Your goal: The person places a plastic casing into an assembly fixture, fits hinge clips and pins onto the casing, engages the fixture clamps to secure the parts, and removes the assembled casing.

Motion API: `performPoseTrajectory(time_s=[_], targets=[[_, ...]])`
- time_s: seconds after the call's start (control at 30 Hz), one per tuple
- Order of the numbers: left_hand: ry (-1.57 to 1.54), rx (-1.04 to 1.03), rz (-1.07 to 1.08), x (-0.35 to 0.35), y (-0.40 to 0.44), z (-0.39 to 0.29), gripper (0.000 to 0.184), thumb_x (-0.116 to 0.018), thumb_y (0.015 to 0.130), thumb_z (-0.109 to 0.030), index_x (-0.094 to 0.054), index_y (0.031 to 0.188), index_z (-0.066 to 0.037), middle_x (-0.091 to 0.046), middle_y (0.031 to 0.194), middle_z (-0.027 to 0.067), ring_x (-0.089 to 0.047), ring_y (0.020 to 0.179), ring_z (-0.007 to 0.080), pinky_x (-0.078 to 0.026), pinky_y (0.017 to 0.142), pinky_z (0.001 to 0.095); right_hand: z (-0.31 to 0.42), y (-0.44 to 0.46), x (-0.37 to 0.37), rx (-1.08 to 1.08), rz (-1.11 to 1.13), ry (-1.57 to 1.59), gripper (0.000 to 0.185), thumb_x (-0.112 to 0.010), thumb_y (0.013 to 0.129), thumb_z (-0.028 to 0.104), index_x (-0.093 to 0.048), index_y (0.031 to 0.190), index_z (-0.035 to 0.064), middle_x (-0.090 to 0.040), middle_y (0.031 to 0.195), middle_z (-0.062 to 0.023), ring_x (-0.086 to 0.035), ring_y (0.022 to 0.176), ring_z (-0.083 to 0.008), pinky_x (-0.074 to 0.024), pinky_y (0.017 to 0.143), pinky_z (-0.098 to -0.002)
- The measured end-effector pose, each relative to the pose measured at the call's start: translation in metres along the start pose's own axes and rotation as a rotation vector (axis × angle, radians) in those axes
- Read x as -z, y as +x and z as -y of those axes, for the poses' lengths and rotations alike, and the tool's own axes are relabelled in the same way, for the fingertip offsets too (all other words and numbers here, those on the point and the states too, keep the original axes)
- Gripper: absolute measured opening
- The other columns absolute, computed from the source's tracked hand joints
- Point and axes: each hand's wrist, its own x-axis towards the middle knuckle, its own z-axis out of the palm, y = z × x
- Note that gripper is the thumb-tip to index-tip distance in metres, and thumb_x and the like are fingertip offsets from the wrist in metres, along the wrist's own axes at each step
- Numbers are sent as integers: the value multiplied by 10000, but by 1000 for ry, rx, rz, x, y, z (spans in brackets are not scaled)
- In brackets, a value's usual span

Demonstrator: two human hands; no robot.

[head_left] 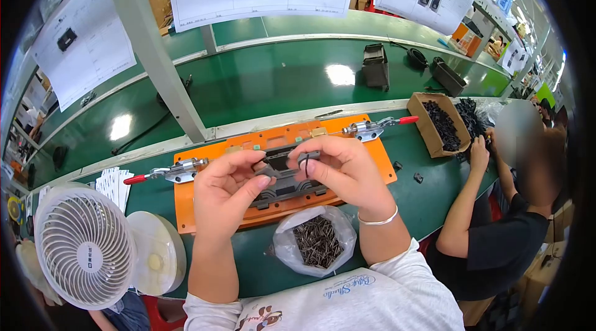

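Pinching a dark piece [267, 170] between thumb and forefinger, your left hand [223, 185] faces your right hand [347, 169], which pinches a grey part [308, 157]. Both are held up over the housing [288, 187], inside the edges of the orange jig [208, 200]. They look light and stiff, probably smooth plastic, so fingertips on their outer sides should do; thin edges may be fragile, and fine detail is too small to tell. For room, mind the clamps at the jig's far corners, left [183, 171] and right [366, 129], and the bag [287, 250] of small metal pieces just beyond its near edge. Past its right edge, the green surface [406, 204] carries two loose bits [418, 177], with a co-worker's arm [462, 207] farther right. A fan [87, 247] stands near the left end.
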Motion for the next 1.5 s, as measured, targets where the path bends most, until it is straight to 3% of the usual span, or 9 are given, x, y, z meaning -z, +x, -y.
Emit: performPoseTrajectory(time_s=[0.23,0.4,0.5,0.8,0.9,1.03,1.1,1.4,1.5], targets=[[-118,97,-60,1,9,15,184,-641,803,108,-568,956,36,-638,918,103,-650,850,168,-557,780,292,-9,10,12,-31,-90,110,299,-549,882,-48,-626,1170,-22,-686,964,-131,-651,728,-125,-528,681,-232],[-292,57,-1,-7,4,14,176,-649,808,77,-547,932,3,-631,900,109,-640,828,160,-547,777,293,-13,9,2,-125,-149,-64,168,-616,841,-37,-624,1008,-34,-634,819,-38,-612,708,-81,-494,618,-203],[-419,-25,7,-11,3,13,180,-642,815,66,-533,934,-13,-623,914,119,-627,839,163,-537,794,300,-13,5,-4,27,21,-475,158,-713,753,-19,-637,891,-1,-580,749,10,-525,634,-47,-413,553,-191],[-497,8,81,-14,5,20,177,-634,823,61,-525,936,-22,-620,924,121,-618,847,175,-523,782,304,-24,7,-3,-3,-23,-189,143,-690,792,-31,-649,926,-5,-586,821,-8,-540,705,-74,-435,627,-202],[-486,20,38,-8,10,31,168,-635,828,59,-535,938,-18,-619,919,98,-607,838,149,-511,784,284,-44,20,15,218,-140,-298,133,-635,857,-2,-618,989,8,-614,875,-34,-594,857,-105,-495,738,-246],[-76,-15,-167,0,17,61,163,-647,817,62,-552,923,-17,-616,884,34,-582,800,87,-479,731,230,-44,28,48,-87,-227,-337,139,-610,859,-6,-603,997,-9,-649,899,-80,-628,831,-154,-506,729,-273],[67,70,-182,3,20,72,155,-650,809,61,-558,902,-21,-614,842,18,-581,759,82,-476,690,219,-47,35,55,105,-131,-1057,151,-621,818,-58,-596,965,-36,-655,851,-92,-631,756,-145,-510,685,-272],[156,56,-175,3,21,73,131,-652,804,48,-570,884,-15,-624,819,21,-587,729,82,-476,671,223,-56,67,55,-202,-20,-791,138,-717,765,2,-672,889,-37,-666,742,-100,-650,703,-159,-520,642,-281],[150,66,-173,3,21,73,130,-651,803,50,-572,881,-18,-626,814,21,-590,727,85,-477,673,227,-68,71,60,-113,-48,-850,108,-715,783,15,-673,857,-51,-686,760,-115,-664,707,-158,-530,649,-278]])
